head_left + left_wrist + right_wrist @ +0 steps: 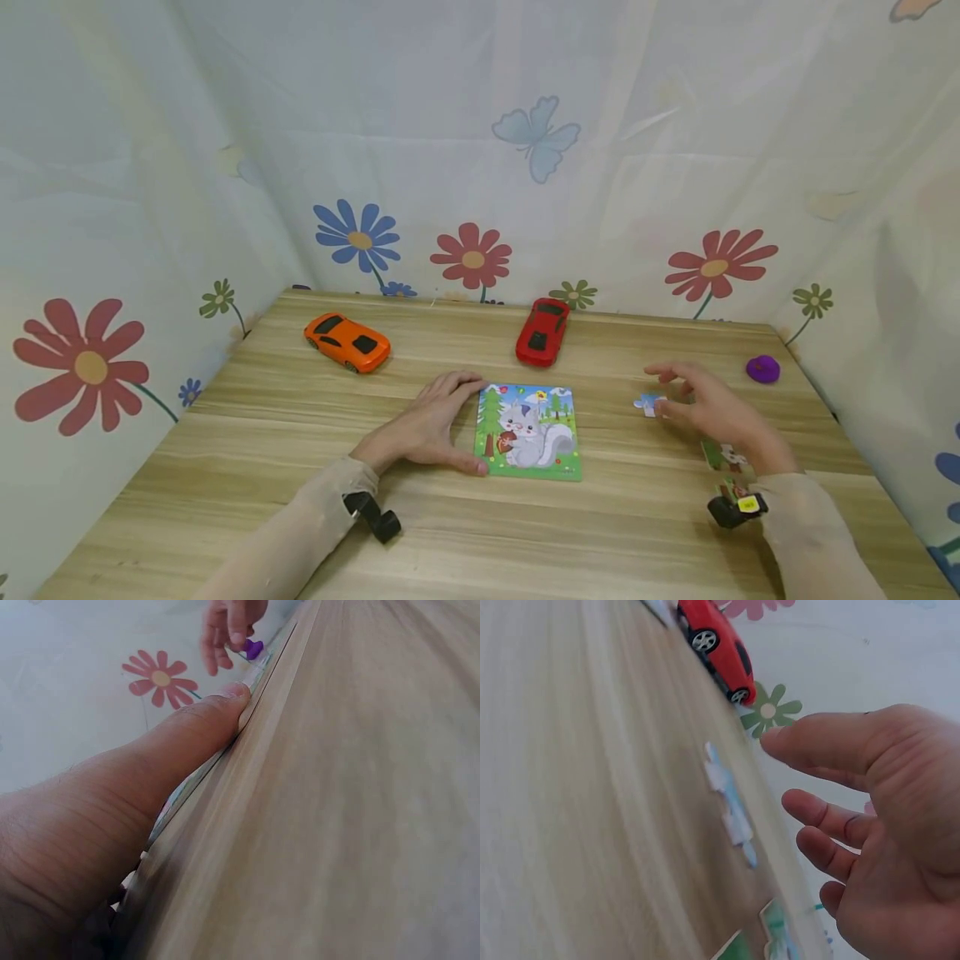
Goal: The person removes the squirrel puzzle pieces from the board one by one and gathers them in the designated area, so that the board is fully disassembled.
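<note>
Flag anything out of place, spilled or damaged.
No spill or damage visible. Mildly odd: loose puzzle pieces lie on the table, right of the squirrel board, though its picture looks complete. Right hand may hide some.

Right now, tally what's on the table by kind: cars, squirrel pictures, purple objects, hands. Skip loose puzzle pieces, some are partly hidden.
Toy cars: 2 (orange car, red car)
Squirrel picture: 1
Purple object: 1
Hands: 2 (left hand, right hand)
Total: 6
</note>
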